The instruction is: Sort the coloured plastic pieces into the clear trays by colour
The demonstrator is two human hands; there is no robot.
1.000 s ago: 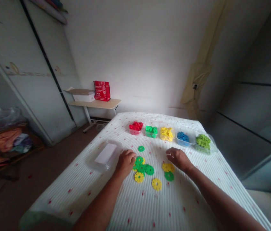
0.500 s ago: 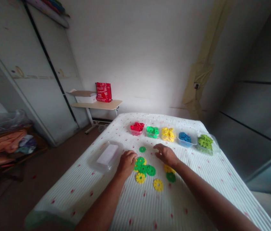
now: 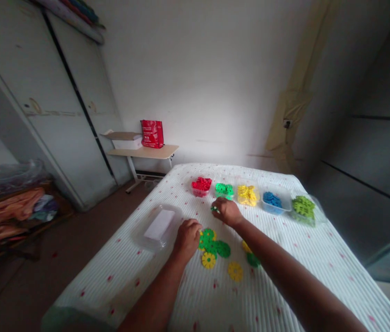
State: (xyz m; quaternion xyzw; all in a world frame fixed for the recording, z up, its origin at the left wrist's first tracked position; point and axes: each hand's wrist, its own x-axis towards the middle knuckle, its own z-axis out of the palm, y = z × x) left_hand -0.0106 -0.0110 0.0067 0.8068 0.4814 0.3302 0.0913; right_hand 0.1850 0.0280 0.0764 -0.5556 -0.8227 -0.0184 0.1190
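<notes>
While left hand rests curled beside loose pile, can't tell if holding, right hand pinches green piece, just near side of green box. Looks like pick-up step; next needs short reach far, over that box.

Left hand curled, right hand pinching

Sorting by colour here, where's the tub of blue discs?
Head view: the tub of blue discs sits in the far row, right of centre, between the tub of yellow discs and the lime-green discs.
</notes>
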